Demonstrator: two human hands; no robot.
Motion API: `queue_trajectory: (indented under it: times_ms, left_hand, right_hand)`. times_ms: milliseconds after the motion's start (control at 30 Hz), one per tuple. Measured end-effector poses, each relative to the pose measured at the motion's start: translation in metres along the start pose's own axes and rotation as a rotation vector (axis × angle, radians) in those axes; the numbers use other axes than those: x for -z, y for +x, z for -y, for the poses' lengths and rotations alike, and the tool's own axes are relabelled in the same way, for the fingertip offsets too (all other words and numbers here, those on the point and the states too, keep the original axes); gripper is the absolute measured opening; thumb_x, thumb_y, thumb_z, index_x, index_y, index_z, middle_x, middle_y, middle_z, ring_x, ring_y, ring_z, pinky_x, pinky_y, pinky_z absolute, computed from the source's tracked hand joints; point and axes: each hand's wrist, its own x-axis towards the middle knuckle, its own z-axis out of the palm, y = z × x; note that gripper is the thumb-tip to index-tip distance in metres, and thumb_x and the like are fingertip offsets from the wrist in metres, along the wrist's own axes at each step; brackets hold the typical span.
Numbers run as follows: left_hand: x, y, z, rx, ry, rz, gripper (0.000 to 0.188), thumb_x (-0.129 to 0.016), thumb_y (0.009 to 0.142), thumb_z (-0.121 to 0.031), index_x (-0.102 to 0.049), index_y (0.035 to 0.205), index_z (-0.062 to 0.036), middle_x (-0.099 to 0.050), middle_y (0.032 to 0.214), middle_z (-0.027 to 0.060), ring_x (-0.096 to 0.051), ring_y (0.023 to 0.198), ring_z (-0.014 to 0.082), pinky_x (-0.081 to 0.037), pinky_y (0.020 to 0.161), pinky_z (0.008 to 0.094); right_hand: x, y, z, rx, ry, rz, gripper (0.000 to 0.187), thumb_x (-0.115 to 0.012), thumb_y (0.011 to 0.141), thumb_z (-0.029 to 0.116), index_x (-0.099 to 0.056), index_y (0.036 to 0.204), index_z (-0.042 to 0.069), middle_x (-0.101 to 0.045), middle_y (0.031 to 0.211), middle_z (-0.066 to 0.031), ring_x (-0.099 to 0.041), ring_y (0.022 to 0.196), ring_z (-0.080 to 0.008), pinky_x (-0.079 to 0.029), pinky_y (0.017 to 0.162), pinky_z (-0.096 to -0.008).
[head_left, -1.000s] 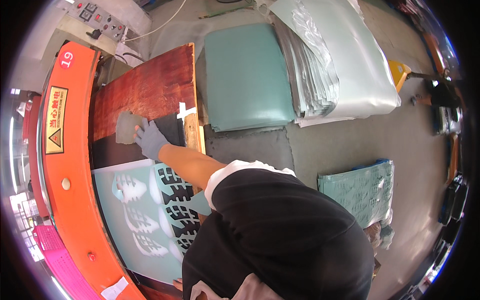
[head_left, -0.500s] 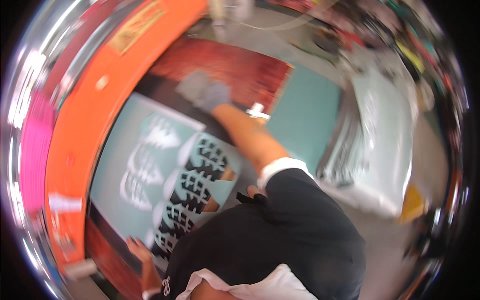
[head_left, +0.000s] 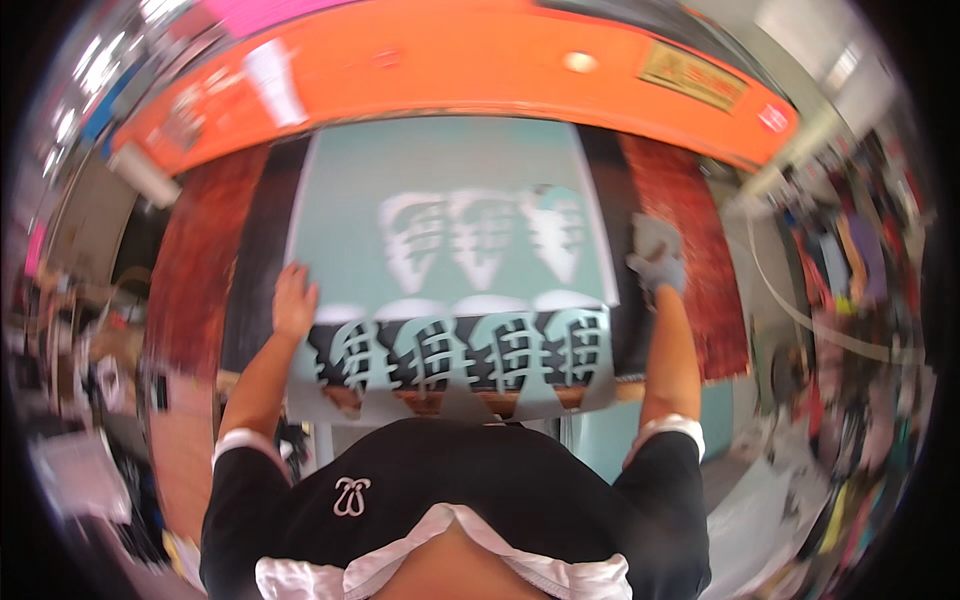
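Observation:
A pale green sheet lies on a black board. Three whitish cut shapes with slots show in its middle. Along the near edge runs a cut strip, with black showing through its openings and its pointed ends hanging toward me. My bare left hand rests at the sheet's left edge, fingers stretched out. To the right of the sheet, my right hand, in a grey glove, is closed on a flat grey piece over the black board. Motion blur hides the exact finger positions there.
An orange machine beam crosses behind the sheet. Worn red boards flank the black board on both sides. Below the table at right are a green panel and plastic-wrapped material. Piled scraps lie farther right.
My view has swung from tilted to facing the orange beam squarely. The gloved right hand with the grey piece has come nearer, beside the sheet; the left hand remains at its left edge.

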Motion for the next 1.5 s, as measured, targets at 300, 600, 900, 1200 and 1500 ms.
queue_trajectory:
  times_ms: [300,600,900,1200,1500]
  left_hand:
    - [0.02,-0.013,0.028,0.019,-0.252,0.093,0.036,-0.056,0.085,-0.022,-0.054,0.117,-0.0065,-0.044,0.132,0.0144,-0.041,0.121,0.0324,-0.035,0.1,0.0416]
    - [0.019,-0.042,0.046,-0.038,-0.266,-0.013,0.036,-0.056,0.085,-0.021,-0.052,0.119,-0.0069,-0.044,0.13,0.0152,-0.045,0.115,0.0287,-0.033,0.095,0.0417]
    - [0.018,-0.044,0.054,-0.047,-0.424,-0.003,0.039,-0.057,0.085,-0.024,-0.051,0.119,-0.0069,-0.041,0.133,0.0147,-0.041,0.119,0.0289,-0.029,0.099,0.0451]
    - [0.021,-0.044,0.054,-0.006,-0.488,0.073,0.041,-0.057,0.085,-0.025,-0.049,0.121,-0.0072,-0.039,0.136,0.0147,-0.038,0.123,0.0309,-0.025,0.102,0.047]
    - [0.02,-0.038,0.062,0.064,-0.631,0.145,0.041,-0.059,0.082,-0.02,-0.05,0.119,-0.0066,-0.04,0.135,0.0173,-0.039,0.122,0.0336,-0.026,0.102,0.0446]
  right_hand:
    - [-0.003,0.014,-0.025,0.192,0.882,0.088,0.057,-0.07,0.074,0.015,-0.046,0.125,0.004,-0.056,0.08,-0.0012,-0.051,0.06,-0.0115,-0.042,0.052,-0.0246]
    - [0.0,-0.122,0.102,0.518,1.218,0.36,0.045,-0.061,0.08,0.018,-0.048,0.12,0.004,-0.054,0.101,-0.003,-0.054,0.091,-0.0142,-0.047,0.077,-0.0287]
    - [-0.104,-0.272,0.304,0.494,1.306,0.726,0.052,-0.066,0.076,0.025,-0.049,0.118,0.001,-0.058,0.095,-0.0049,-0.057,0.076,-0.0156,-0.049,0.065,-0.0277]
    - [-0.193,-0.33,0.38,0.768,0.018,-0.073,0.075,-0.07,0.071,0.033,-0.039,0.129,-0.003,-0.047,0.121,-0.0164,-0.05,0.106,-0.0247,-0.043,0.088,-0.0332]
    - [-0.175,-0.261,0.291,0.445,0.741,0.373,0.056,-0.067,0.079,0.026,-0.046,0.121,-0.003,-0.06,0.104,-0.0142,-0.058,0.091,-0.0188,-0.048,0.078,-0.0285]
